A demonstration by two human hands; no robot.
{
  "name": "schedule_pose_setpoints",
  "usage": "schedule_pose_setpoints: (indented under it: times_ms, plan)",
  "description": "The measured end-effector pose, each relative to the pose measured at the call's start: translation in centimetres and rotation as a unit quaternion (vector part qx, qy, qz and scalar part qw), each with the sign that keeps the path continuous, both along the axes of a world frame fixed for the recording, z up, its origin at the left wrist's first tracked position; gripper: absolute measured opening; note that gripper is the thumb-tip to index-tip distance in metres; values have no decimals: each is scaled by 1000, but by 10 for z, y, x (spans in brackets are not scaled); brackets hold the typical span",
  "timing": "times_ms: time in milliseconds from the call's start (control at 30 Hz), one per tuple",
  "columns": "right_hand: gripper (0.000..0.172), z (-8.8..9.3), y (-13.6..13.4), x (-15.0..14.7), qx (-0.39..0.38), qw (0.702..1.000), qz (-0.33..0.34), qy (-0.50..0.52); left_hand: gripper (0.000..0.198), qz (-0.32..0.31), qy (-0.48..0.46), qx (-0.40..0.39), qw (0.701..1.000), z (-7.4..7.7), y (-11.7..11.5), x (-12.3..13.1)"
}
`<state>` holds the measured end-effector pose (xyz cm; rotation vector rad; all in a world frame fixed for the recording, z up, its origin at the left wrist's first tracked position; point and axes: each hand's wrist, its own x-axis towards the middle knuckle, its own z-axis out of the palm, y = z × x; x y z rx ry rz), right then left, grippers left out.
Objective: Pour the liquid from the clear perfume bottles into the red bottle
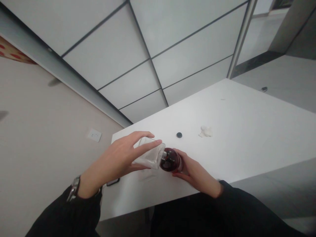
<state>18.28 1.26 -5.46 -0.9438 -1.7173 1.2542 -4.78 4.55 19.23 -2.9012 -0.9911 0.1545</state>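
Observation:
My left hand (128,153) is closed around a clear, square-sided glass bottle (154,156). The bottle is tipped on its side, with its threaded neck pointing right. That neck meets the top of a dark reddish-brown round bottle (169,161); whether the two mouths touch I cannot tell. My right hand (189,169) wraps the dark bottle from the right, hiding part of its side. Any liquid passing between them is too small to make out. A small dark round cap (179,135) lies on the white table (247,141) beyond the bottles.
A crumpled white tissue (205,131) lies right of the cap. Partly hidden under my left forearm is a dark-edged flat object (113,182) at the table's left edge. White panelled doors (138,62) stand behind the table, and a wall with a socket (94,135) is on the left.

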Motion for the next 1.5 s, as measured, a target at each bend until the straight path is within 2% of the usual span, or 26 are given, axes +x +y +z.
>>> schedule_pose_setpoints:
  times_ms: [300,533,767,1167,1500]
  plan:
    - [80,-2,-1,-1,11,1000,-14,10,70,-27,34,-18,999,7,1,16]
    - [82,4,0,2,2,1000,-4,-5,50,-56,19,-27,998,11,6,27]
    - [81,3,0,1,9,1000,-7,1,34,-72,31,-45,996,16,10,41]
    - [83,1,0,1,17,1000,-14,2,28,-69,87,-54,992,23,14,64]
    - [80,9,-1,3,-2,1000,-7,-8,26,-71,107,-61,990,24,18,73]
